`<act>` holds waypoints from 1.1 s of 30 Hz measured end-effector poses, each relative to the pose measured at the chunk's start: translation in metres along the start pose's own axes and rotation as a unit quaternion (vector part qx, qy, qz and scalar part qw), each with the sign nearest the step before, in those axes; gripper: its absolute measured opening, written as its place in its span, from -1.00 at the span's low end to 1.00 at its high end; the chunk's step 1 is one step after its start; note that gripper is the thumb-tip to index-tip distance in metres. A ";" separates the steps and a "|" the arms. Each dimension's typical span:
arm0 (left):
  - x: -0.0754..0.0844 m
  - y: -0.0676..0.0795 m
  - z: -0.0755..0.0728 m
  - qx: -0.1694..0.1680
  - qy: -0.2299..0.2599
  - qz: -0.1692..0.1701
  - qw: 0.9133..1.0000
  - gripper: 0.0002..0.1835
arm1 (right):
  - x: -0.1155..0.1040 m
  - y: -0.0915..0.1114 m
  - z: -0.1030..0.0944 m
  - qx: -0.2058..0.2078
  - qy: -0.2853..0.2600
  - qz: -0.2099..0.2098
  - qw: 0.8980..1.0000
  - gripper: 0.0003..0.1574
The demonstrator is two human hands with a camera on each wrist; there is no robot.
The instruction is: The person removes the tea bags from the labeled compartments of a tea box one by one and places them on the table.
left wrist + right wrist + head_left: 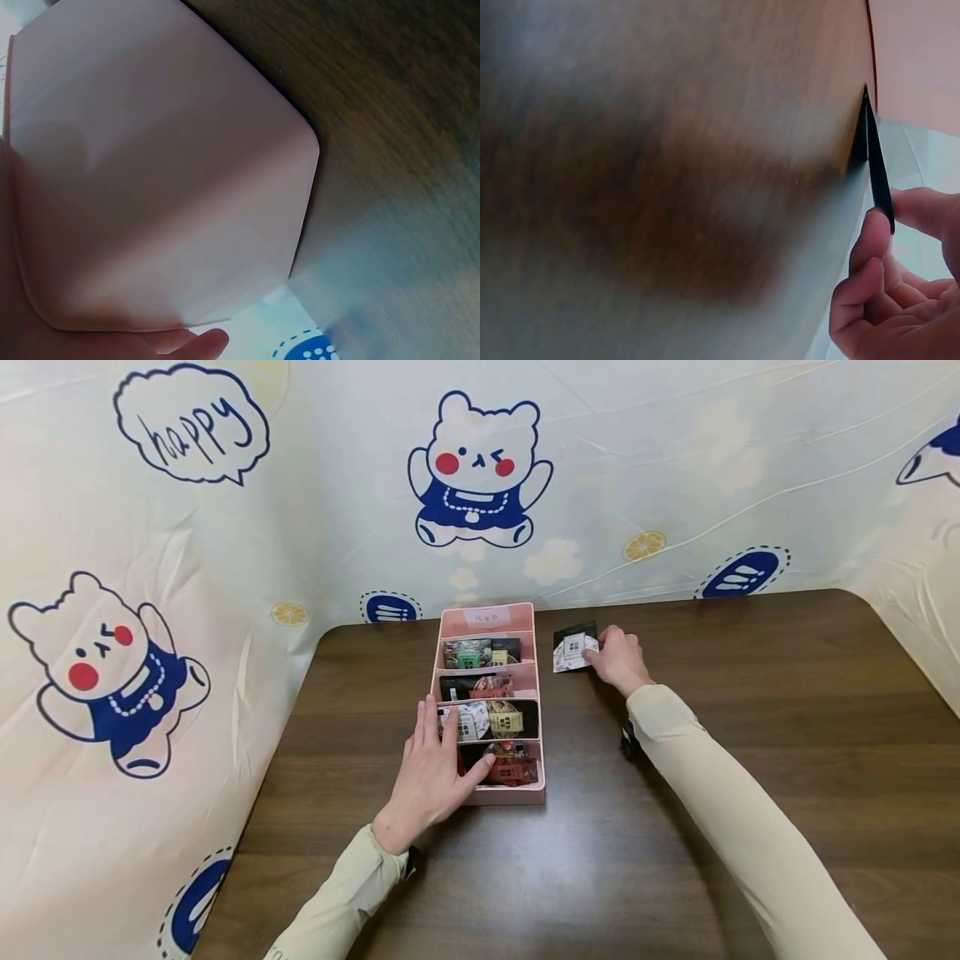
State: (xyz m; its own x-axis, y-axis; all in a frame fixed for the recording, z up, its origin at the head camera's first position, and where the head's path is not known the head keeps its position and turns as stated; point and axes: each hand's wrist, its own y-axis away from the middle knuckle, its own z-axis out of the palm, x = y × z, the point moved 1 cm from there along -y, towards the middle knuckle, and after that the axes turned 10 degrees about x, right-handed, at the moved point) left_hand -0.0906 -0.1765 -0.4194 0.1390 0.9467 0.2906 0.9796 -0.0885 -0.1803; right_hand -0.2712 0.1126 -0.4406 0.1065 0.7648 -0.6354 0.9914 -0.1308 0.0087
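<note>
A pink compartment box (489,795) stands on the table, and small flat packets lie in its compartments. My left hand (431,772) rests over the box's left side with fingers spread, the thumb over the packets (517,770) in the nearest compartment. In the left wrist view, the box's pink wall (165,165) fills much of the picture. Right of the box, my right hand (621,658) pinches a black-and-white packet (573,646) between thumb and fingers. The right wrist view shows this packet (880,176) edge-on, its lower end between thumb and fingertips.
The brown wooden table (600,877) reaches out on both sides of the box. A patterned cloth (637,460) hangs behind the table and along its left side. A paper label (487,617) is on the box's far end.
</note>
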 end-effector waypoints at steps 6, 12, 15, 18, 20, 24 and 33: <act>0.000 0.000 0.001 0.005 -0.004 0.003 1.000 0.03 | 0.000 -0.001 -0.001 -0.013 0.036 -0.011 0.999 -0.50; -0.001 0.000 0.001 0.001 -0.002 0.003 1.000 0.04 | 0.001 -0.002 0.001 -0.031 0.063 -0.026 0.997 -0.54; -0.001 0.000 0.000 -0.003 -0.003 0.005 1.000 0.04 | 0.001 -0.003 0.001 -0.035 0.075 -0.027 0.996 -0.52; -0.002 -0.001 -0.001 -0.004 -0.004 0.007 1.000 0.04 | 0.001 -0.003 0.002 -0.038 0.082 -0.026 0.996 -0.50; -0.002 -0.001 -0.002 -0.005 -0.005 0.008 1.000 0.03 | 0.001 -0.003 0.003 -0.038 0.083 -0.026 0.995 -0.49; -0.002 -0.001 -0.002 -0.007 -0.004 0.007 1.000 0.03 | 0.000 -0.003 0.003 -0.031 0.088 -0.033 0.995 -0.49; -0.002 -0.001 -0.002 -0.002 -0.005 0.007 1.000 0.03 | 0.000 -0.003 0.002 -0.029 0.106 -0.038 0.993 -0.47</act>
State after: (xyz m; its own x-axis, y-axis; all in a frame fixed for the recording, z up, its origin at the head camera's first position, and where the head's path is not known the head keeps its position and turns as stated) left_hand -0.0913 -0.1790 -0.4180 0.1518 0.9482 0.2792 0.9782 -0.1036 -0.1800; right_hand -0.2746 0.1119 -0.4419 0.0395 0.8879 -0.4583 0.9992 -0.0368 0.0148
